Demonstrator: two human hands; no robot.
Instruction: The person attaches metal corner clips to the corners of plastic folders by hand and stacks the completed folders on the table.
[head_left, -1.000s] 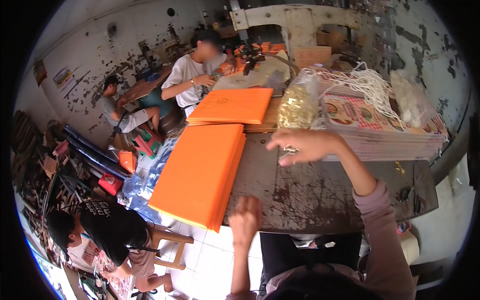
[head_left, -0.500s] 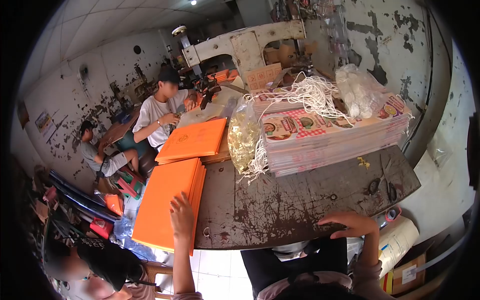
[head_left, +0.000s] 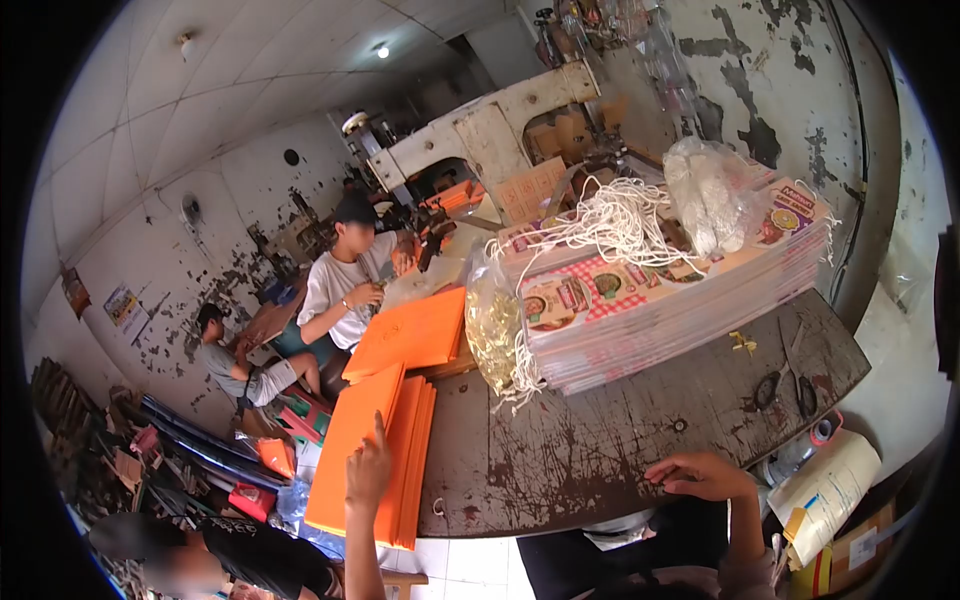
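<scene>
A stack of flat orange folders [head_left: 412,450] lies at the left end of the worn brown table. My left hand [head_left: 368,470] is at the right edge of the top folder [head_left: 350,440], index finger stretched along it and the other fingers curled at its edge. That folder sits tilted, its right side raised off the stack; the fingertips beneath are hidden. Over the table's front edge hovers my right hand [head_left: 705,475], open, fingers loosely bent, holding nothing. A second orange pile [head_left: 410,332] lies just behind the first.
Printed cardboard sheets [head_left: 650,325] stand stacked, with white cords [head_left: 610,225] on top. Beside them leans a clear bag of gold pieces [head_left: 492,330]. Black-handled scissors [head_left: 785,385] lie at the right. A co-worker [head_left: 345,280] sits beyond the orange piles; another person [head_left: 240,560] is at lower left.
The top orange folder has tilted up along its right side, and my left hand's fingers have gone from spread flat to curled at its edge. The camera view has shifted and tilted.
</scene>
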